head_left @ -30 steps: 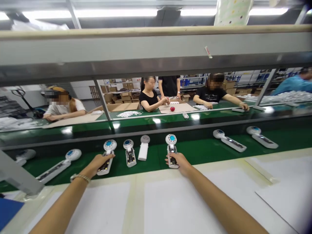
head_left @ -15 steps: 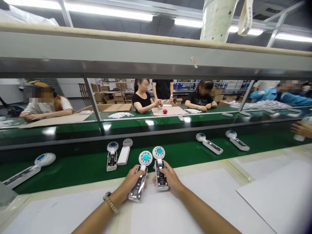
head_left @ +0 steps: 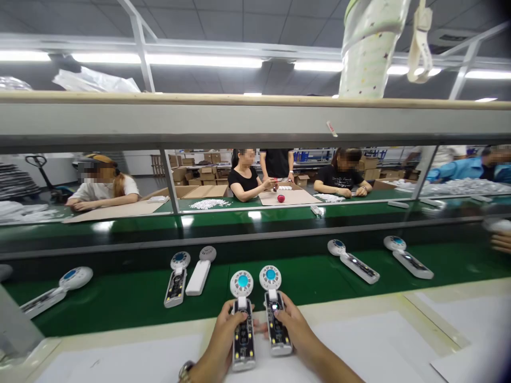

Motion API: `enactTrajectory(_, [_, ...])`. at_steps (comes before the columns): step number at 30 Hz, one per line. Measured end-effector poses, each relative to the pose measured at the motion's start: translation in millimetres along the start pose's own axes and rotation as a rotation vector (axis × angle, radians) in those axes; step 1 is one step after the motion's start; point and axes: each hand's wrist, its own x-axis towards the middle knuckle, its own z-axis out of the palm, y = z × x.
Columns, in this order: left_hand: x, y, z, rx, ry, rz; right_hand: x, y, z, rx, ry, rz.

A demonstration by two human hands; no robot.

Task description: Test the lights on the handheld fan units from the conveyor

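Note:
My left hand grips a white handheld fan with a blue centre and an open handle showing its circuit board. My right hand grips a second fan of the same kind. Both fans lie side by side, heads pointing away from me, at the near edge of the green conveyor belt and over the white work surface. My thumbs rest on the handles.
More open fans lie on the belt: one beside a closed white fan, one far left, two on the right. A co-worker's hand reaches in at the right edge. Several people work across the line.
Both hands pulled their fans off the belt toward me and brought them together side by side. The view tilted up slightly.

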Motion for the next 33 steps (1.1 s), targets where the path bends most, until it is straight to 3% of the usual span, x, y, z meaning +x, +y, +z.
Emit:
enactTrajectory(5, [0.7, 3.2, 0.7, -0.111, 0.121, -0.056, 1.1, -1.6, 0.1, 0.069, -0.018, 0.036])
enactTrajectory(11, [-1.7, -2.8, 1.8, -0.159, 0.030, -0.055, 9.1, 11.4, -4.5, 0.020, -0.007, -0.023])
enactTrajectory(15, [-0.5, -4.4, 3.9, -0.135, 0.033, -0.070, 10.1, 15.4, -6.4, 0.025, -0.018, -0.061])
enactTrajectory(19, [-1.8, -3.3, 5.4, -0.098, 0.040, -0.061, 6.9, 11.8, -6.8, 0.033, -0.076, -0.078])
enactTrajectory(28, [-13.6, 2.1, 5.9, 0.053, -0.106, 0.044, -3.5, -1.5, -3.8, -0.003, -0.115, -0.078])
enactTrajectory(33, [-13.5, 3.1, 6.1, 0.058, -0.125, 0.054, -9.5, -5.0, -3.2, -0.025, -0.161, -0.099])
